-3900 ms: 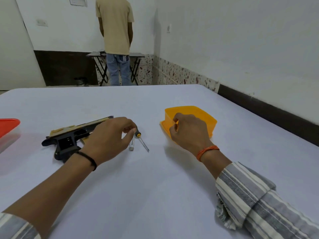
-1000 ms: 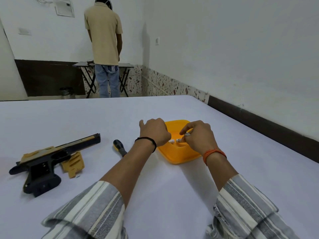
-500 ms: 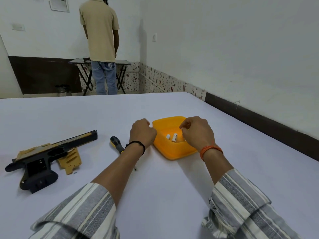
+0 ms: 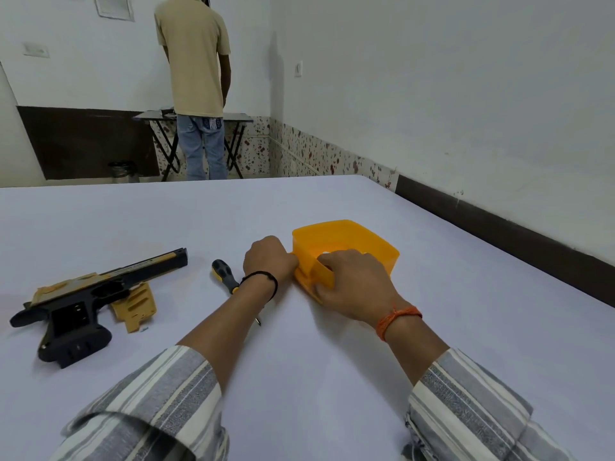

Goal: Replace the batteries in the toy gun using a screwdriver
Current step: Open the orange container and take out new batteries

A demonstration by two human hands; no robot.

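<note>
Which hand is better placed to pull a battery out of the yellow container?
Right. The right hand already grips the yellow container's near wall, its fingers curled over the rim into it. The left hand rests fisted against the outside left edge.

Glossy orange plastic tub (image 4: 362, 237) at centre right. Matt black and mustard plastic toy gun (image 4: 83, 294) at left. Rubbery black-and-yellow screwdriver handle (image 4: 223, 271), thin metal shaft. Smooth matt white tabletop (image 4: 332, 377). Striped woven cloth sleeves (image 4: 159, 410) below.
</note>
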